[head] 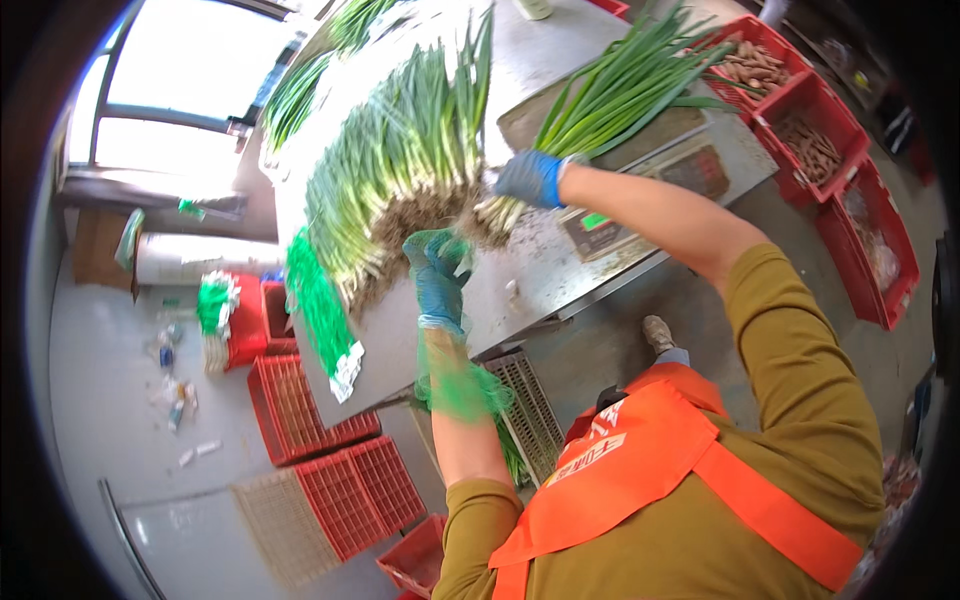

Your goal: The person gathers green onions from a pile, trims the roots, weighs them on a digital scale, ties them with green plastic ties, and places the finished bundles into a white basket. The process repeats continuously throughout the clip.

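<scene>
My right hand, in a blue glove, is closed around the pale stems of a bunch of green onions. The bunch's muddy roots point toward my left hand, and its leaves reach over the scale. My left hand, also gloved in blue, is just beside those roots with its fingers bent. Green mesh netting is bunched around my left forearm, and some of it covers the hand. Whether the left fingers grip anything is unclear. A long row of green onions with soil-covered roots lies on the metal table.
A scale with a lit green display sits at the table's right. Green net bags lie at the left corner. Red crates with root vegetables stand to the right; more red crates are below left. A plastic crate stands under the table edge.
</scene>
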`<state>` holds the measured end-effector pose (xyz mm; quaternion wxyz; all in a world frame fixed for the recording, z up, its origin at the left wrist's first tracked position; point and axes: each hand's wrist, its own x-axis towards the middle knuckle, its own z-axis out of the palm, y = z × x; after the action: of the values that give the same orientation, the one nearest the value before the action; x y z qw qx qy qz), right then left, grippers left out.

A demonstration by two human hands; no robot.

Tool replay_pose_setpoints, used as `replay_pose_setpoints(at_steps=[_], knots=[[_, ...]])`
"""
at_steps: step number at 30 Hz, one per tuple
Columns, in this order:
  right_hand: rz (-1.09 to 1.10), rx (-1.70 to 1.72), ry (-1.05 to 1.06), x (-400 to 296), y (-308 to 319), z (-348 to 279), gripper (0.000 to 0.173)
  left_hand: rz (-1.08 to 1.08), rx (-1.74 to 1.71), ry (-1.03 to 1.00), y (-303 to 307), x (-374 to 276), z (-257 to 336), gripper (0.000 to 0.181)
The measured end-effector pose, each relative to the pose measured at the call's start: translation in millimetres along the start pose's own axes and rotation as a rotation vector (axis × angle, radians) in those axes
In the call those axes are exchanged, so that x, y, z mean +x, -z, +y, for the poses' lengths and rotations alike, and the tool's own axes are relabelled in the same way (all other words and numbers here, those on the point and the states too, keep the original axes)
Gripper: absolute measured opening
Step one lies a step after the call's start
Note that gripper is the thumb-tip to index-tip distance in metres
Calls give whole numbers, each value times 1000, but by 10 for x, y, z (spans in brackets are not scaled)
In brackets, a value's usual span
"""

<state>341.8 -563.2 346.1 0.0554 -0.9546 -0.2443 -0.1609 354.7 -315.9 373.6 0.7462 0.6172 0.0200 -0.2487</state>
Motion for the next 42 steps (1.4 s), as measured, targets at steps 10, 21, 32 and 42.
replay_pose_setpoints(at_steps=[10,21,32,42], knots=[[-156,-74,-127,279,-22,23,26,-62,247,-157,-87,-281,-10,38],[-16,-43,-35,246,-120,-75,6,-53,597,-479,-428,166,-307,64],[50,-72,52,190,-191,-66,5,-217,890,-302,-691,236,-86,45],[-22,-115,46,56,-58,-230,12,-366,750,262,-675,218,-83,38]])
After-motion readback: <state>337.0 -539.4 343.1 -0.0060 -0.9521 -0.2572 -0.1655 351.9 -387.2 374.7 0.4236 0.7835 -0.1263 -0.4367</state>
